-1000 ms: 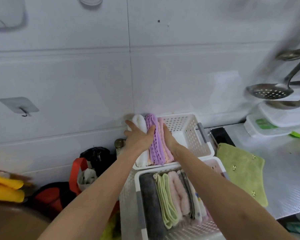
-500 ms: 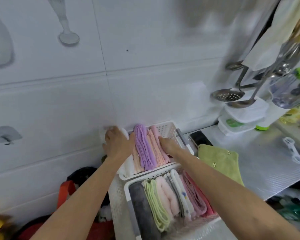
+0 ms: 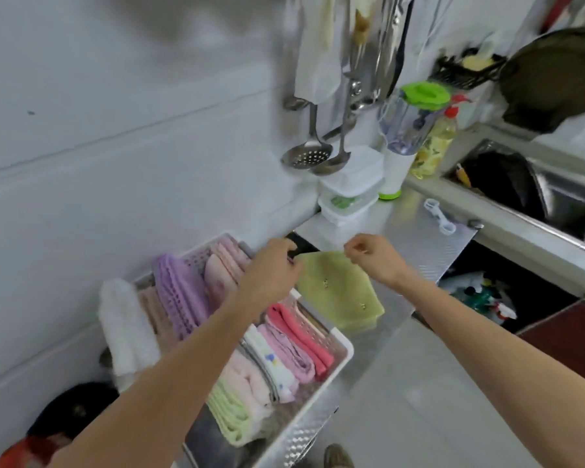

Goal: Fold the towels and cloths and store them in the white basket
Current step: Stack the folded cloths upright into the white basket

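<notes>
Far white basket point(image 3: 196, 256) at wall: white, purple, pink towels upright. Near basket point(image 3: 343, 349) beside it, folded cloths in a row. My left hand point(image 3: 271, 273) pinches green cloth point(image 3: 341, 292) at its far-left corner; my right hand point(image 3: 374, 255) pinches far-right corner. Cloth lies on steel counter point(image 3: 429, 244).

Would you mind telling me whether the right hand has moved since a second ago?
Yes. The right hand has left the far basket and gone rightward to the green cloth on the counter.
</notes>
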